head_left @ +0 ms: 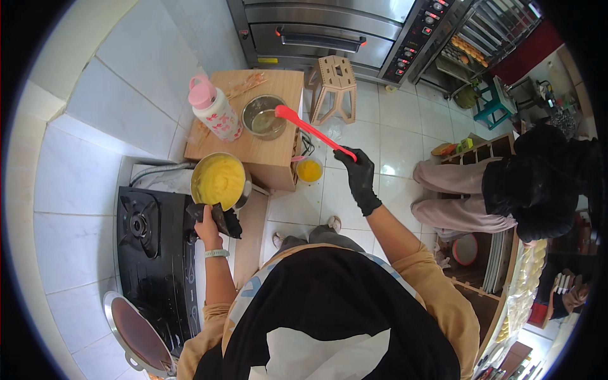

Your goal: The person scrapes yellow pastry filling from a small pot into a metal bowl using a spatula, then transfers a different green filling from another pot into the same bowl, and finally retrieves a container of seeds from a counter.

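Note:
My bare left hand [207,229] is closed round a folded black cloth [227,221] at the side of a metal pot [239,163]. Thick yellow cream [218,182] fills much of that pot, which is held beside the stove. In a black glove, my right hand [360,180] grips the handle end of a red spatula [316,133]. The spatula's head reaches over the rim of a steel bowl [265,130] on the wooden cabinet; whether they touch I cannot tell. The bowl seems to hold only a little at its bottom.
A pink-lidded bottle [218,117] stands on the cabinet [278,158]. Left are a black gas stove [158,234] and a large pan of brown liquid [136,335]. A stool [337,79] stands before the oven [316,41]. Another person [532,177] is at the right.

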`<state>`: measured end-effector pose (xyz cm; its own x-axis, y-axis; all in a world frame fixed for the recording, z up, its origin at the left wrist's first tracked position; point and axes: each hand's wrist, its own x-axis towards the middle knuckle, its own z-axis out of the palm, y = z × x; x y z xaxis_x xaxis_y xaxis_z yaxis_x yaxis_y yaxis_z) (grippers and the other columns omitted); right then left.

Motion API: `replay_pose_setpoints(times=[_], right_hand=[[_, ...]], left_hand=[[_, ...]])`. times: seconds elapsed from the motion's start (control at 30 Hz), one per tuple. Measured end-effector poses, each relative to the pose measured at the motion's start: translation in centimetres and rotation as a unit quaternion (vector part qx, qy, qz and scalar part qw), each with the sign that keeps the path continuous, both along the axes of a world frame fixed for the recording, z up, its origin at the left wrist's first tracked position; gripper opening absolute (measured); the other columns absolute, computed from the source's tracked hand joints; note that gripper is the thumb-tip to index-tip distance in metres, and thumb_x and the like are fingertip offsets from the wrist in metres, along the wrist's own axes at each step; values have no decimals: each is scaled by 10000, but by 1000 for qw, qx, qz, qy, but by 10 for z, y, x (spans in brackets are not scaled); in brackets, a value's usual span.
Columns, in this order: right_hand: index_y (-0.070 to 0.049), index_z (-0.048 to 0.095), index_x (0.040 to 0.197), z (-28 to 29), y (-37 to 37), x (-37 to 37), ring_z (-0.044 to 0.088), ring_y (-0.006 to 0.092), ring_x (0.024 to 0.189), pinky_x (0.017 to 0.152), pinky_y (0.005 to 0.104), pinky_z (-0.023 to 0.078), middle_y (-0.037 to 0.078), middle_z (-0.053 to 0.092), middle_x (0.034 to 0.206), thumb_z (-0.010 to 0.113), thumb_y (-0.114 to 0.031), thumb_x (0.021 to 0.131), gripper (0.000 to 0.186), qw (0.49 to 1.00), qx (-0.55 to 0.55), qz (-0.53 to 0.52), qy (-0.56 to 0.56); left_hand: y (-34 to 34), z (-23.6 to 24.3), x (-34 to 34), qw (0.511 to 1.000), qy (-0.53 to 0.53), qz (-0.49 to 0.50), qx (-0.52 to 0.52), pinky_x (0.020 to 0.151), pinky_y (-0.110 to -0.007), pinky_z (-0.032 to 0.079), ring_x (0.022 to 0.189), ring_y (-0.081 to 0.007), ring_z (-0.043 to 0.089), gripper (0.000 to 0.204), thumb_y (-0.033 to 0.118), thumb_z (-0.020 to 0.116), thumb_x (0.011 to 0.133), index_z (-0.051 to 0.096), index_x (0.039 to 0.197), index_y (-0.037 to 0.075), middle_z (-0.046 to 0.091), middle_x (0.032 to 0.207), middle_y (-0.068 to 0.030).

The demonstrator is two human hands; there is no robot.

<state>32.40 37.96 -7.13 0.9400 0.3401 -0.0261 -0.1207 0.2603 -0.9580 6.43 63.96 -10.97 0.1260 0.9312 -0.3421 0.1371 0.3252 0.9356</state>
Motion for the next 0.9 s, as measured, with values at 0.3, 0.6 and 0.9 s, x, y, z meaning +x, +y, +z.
replay_pose_setpoints(times=[0.3, 0.6, 0.9], right_hand=[[5, 505, 1016, -48, -29, 3, 546, 211, 922, 845, 312, 456, 120, 559, 972, 481, -90, 841, 201, 872, 342, 74, 341], [-20, 540, 994, 22, -73, -66, 554, 121, 754, 671, 222, 459, 67, 583, 900, 527, -146, 827, 210, 887, 272, 118, 355], [-18, 542, 941, -27, -123, -212, 486, 83, 638, 587, 216, 428, 23, 551, 815, 530, -195, 836, 206, 877, 362, 59, 312]], left_hand=[[3, -10, 8, 998, -45, 31, -33, 674, -298, 484, 759, -178, 582, 425, 254, 662, 700, 567, 980, -51, 591, 924, -76], [44, -27, 1, 970, -137, -133, -148, 601, -308, 508, 721, -195, 604, 419, 312, 618, 729, 558, 984, -16, 600, 870, -81], [40, -23, 48, 927, -50, -303, -214, 589, -306, 507, 709, -188, 604, 407, 315, 616, 729, 560, 969, -7, 600, 858, -74]])
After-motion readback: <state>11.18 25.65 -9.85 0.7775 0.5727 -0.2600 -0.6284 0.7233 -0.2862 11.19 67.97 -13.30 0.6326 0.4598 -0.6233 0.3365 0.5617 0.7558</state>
